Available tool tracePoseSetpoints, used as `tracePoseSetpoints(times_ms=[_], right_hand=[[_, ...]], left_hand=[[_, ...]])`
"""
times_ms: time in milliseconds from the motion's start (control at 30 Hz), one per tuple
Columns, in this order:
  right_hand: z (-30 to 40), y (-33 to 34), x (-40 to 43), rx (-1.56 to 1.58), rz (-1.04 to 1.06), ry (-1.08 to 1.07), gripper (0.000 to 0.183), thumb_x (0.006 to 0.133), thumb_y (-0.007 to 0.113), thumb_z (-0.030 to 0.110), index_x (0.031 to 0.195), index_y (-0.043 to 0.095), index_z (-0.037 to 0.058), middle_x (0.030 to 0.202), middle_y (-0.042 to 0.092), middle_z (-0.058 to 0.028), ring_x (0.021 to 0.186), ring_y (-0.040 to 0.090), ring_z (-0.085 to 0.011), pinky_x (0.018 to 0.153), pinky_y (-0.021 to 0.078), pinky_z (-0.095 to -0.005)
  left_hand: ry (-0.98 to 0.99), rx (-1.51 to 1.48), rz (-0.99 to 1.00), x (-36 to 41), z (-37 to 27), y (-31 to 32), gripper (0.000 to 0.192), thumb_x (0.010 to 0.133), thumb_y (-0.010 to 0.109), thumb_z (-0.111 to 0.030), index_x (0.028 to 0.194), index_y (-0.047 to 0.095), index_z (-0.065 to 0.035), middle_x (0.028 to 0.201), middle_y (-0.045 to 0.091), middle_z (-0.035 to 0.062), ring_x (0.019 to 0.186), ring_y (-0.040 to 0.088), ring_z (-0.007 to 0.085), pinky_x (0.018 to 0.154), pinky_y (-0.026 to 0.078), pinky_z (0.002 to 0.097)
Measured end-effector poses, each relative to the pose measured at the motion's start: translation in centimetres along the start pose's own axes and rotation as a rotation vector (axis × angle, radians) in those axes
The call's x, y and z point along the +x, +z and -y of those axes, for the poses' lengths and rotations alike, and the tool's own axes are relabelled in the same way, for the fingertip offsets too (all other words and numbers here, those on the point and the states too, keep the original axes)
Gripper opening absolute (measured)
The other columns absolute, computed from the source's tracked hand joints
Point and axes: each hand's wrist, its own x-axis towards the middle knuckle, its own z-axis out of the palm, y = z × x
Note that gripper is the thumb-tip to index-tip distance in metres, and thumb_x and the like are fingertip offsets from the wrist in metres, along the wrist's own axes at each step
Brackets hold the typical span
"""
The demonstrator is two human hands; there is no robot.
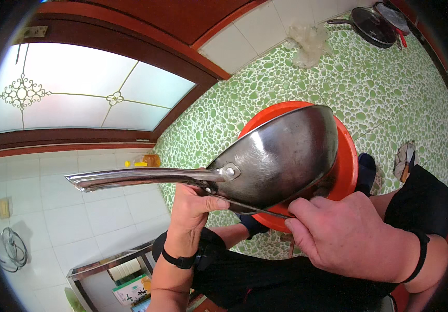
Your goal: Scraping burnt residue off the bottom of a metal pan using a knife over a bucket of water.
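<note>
A metal wok (278,152) with a shiny metal handle (142,177) is tilted over a red-orange plastic basin (349,156) on the floor. Its outer side and the riveted handle bracket show; the handle points left. My left hand (194,204) grips the wok's edge near the handle base, thumb on top. My right hand (333,226) is closed at the near rim, farther right. Its fingertips meet a thin dark edge there; whether this is only the rim or a thin thing held against it, I cannot tell. The inside of the basin is mostly hidden.
Lidded pans (374,27) and a plastic bag (308,45) lie on the pebble-patterned floor at the top. A knife (406,165) rests on a cloth at right. A bottle (150,160) stands by the tiled wall. A shelf unit (111,259) is at lower left.
</note>
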Motion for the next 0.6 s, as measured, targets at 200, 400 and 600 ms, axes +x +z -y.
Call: tracePoseSetpoints(times_ms=[200,400,600], right_hand=[[0.0,-0.2,1.1,0.088,-0.047,0.075,0.014,0.092,0.069,0.009,0.103,0.061,0.0061,0.084,0.061,-0.0094,0.064,0.065,-0.0306,0.054,0.0533,-0.0411],[0.7,0.6,1.4,0.082,-0.055,0.119,0.013,0.092,0.070,0.010,0.097,0.058,0.0059,0.083,0.058,-0.0104,0.061,0.063,-0.0317,0.052,0.0523,-0.0412],[0.8,1.3,1.4,0.069,-0.039,0.118,0.015,0.093,0.069,0.012,0.095,0.056,0.0064,0.082,0.057,-0.0103,0.059,0.063,-0.0309,0.049,0.0513,-0.0409]], left_hand=[[0.036,0.123,-0.035,1.2,-0.1,0.4,0.050,0.068,0.094,0.004,0.114,0.075,0.0026,0.107,0.079,0.0127,0.095,0.075,0.0209,0.087,0.061,0.0338],[0.082,0.270,-0.101,1.3,-0.5,0.4,0.046,0.069,0.094,0.001,0.110,0.075,0.0029,0.100,0.078,0.0097,0.090,0.072,0.0177,0.082,0.058,0.0312],[0.116,0.362,-0.192,0.8,-0.9,0.2,0.049,0.063,0.101,-0.009,0.101,0.071,-0.0002,0.091,0.073,0.0042,0.084,0.066,0.0150,0.080,0.053,0.0308]])
